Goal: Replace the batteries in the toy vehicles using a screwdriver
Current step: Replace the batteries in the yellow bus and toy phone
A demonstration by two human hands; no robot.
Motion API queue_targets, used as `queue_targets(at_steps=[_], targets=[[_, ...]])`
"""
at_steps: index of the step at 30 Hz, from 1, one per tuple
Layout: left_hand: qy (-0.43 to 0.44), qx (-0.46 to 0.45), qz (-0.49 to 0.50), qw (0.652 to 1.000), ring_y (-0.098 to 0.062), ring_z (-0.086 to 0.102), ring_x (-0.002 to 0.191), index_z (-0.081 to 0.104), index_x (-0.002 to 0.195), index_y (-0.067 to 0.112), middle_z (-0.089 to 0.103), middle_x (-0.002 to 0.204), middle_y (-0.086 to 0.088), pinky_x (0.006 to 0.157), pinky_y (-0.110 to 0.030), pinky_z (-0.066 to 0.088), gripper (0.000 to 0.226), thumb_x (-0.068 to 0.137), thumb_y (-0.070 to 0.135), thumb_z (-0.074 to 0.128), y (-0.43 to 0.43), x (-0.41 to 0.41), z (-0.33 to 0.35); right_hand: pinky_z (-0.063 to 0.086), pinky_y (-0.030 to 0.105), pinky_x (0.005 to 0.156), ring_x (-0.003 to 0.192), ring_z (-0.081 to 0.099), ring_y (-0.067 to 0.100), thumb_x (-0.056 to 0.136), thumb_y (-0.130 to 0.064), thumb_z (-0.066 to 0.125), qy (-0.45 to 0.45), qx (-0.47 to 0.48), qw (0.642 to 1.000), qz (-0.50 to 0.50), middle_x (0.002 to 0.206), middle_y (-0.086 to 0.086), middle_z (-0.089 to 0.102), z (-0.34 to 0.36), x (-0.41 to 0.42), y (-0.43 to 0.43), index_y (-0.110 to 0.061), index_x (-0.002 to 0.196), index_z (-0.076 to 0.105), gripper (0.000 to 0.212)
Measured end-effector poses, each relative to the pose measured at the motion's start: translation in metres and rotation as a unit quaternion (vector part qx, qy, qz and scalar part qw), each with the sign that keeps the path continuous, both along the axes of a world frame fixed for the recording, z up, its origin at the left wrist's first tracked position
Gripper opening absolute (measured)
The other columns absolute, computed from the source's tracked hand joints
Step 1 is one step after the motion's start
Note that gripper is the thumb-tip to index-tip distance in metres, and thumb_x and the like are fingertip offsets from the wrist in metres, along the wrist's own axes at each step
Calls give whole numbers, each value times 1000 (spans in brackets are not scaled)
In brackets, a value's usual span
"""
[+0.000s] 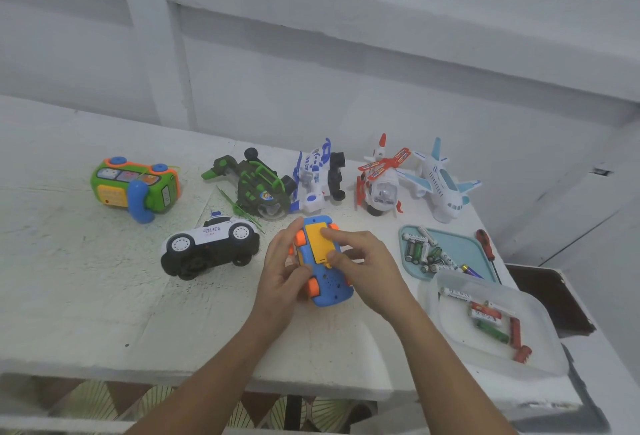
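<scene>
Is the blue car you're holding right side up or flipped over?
Flipped over: the blue car shows its underside, orange wheels and yellow battery cover facing up, held between left hand and right hand.

Likely home room: toy vehicles (211, 244) on white-painted table (104, 296), white wall (346, 71).

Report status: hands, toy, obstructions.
Left hand grips upturned blue toy car. Right hand pinches its yellow battery cover. Screwdriver lies beside teal tray. Nothing blocking.
</scene>
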State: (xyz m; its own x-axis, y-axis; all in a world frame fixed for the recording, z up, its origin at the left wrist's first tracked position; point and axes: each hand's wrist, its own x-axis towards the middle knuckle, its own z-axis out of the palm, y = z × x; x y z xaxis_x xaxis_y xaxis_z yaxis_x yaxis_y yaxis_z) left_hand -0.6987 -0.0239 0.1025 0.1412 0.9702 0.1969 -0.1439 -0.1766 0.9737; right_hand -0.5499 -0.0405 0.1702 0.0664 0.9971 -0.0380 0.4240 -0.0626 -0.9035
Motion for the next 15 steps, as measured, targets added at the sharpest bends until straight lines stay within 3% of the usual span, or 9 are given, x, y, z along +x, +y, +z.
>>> queue_targets(at_steps=[5, 15], targets=[[9, -15, 13, 1000, -23, 47, 134, 48, 137, 50, 48, 139, 19, 104, -54, 46, 55, 84, 44, 60, 3, 1, -3, 51, 24, 70, 98, 62, 18, 91, -19, 66, 41, -5, 999, -2, 113, -1, 54, -2, 0, 3, -44, 110, 66, 32], [31, -38, 41, 998, -21, 50, 131, 44, 137, 49, 45, 139, 16, 100, -54, 50, 58, 81, 41, 58, 7, 6, -7, 50, 22, 69, 101, 61, 21, 90, -18, 68, 70, -11, 997, -6, 113, -2, 54, -5, -3, 6, -43, 109, 67, 32]])
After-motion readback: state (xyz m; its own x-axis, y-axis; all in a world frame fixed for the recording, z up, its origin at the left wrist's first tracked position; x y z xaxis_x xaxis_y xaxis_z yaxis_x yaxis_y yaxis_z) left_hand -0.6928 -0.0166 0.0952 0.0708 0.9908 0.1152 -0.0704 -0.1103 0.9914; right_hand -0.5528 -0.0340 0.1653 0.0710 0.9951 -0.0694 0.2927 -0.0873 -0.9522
